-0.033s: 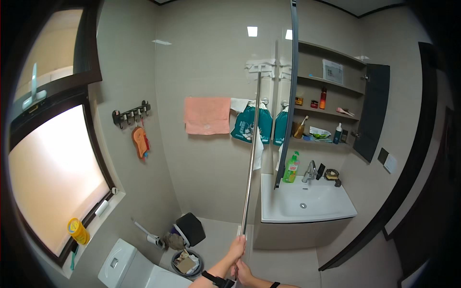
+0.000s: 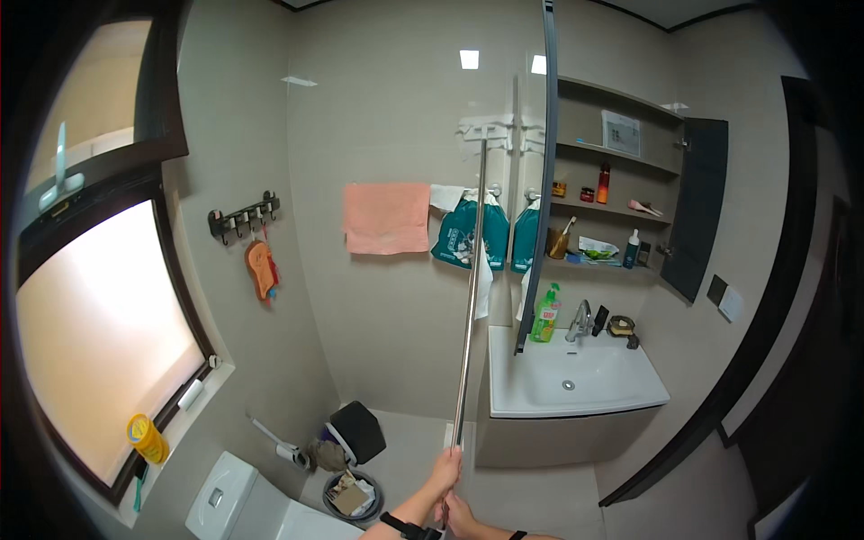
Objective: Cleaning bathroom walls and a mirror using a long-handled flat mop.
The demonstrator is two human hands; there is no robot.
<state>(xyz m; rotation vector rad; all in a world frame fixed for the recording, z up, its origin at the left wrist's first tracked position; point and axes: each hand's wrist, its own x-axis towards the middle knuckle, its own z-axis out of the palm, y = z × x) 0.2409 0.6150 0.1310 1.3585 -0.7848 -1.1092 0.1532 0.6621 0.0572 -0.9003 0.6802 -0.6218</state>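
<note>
A long metal mop pole (image 2: 471, 315) rises from the lower edge, and both my hands are closed around its lower part. My left hand (image 2: 445, 470) grips higher up, with my right hand (image 2: 460, 515) just below it, partly cut off by the frame's edge. At the pole's top, the flat mop head with its white pad (image 2: 486, 133) lies against the tiled wall, left of the mirrored door. Behind the pole hangs a teal drawstring bag (image 2: 459, 236). A pink towel (image 2: 387, 219) hangs to its left.
An open mirror cabinet (image 2: 621, 162) holds toiletries above a white sink (image 2: 513, 387) with a green pump bottle (image 2: 545, 313). At lower left stand a toilet (image 2: 220, 495), a filled waste bin (image 2: 375, 508) and a toilet brush (image 2: 286, 450). A yellow canister (image 2: 147, 438) stands on the windowsill.
</note>
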